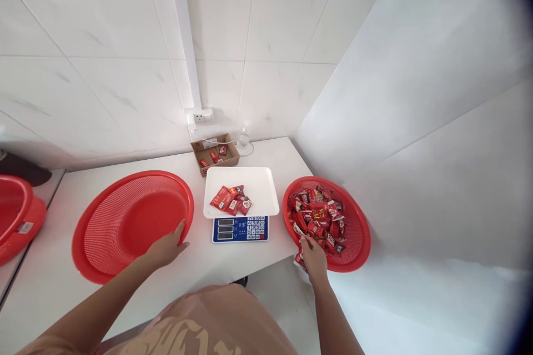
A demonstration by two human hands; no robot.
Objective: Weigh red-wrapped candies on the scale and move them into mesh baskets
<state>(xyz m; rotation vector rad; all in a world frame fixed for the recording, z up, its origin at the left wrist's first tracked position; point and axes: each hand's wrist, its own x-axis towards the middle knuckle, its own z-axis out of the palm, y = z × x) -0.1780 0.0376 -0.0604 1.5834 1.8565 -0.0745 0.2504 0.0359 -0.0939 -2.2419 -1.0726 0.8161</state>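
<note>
My left hand [166, 247] grips the near right rim of a large red basket [152, 216], its thumb and a finger on either side of the rim. At the near left rim of a second red basket [361, 233], my right hand [314, 258] is closed on a small red packet [300, 260] that shows beside its fingers. Many red snack packets [320, 213] fill that basket. Between the baskets, several packets [232, 200] lie on the white tray [262, 191] of a scale with a blue keypad panel [240, 229].
Behind the scale stands a cardboard box [227, 162] with several red packets. A clear bottle [243, 137] and a cable are next to it, below a wall socket [202, 117]. Another red basket [31, 227] is at the far left. A wall borders the right side.
</note>
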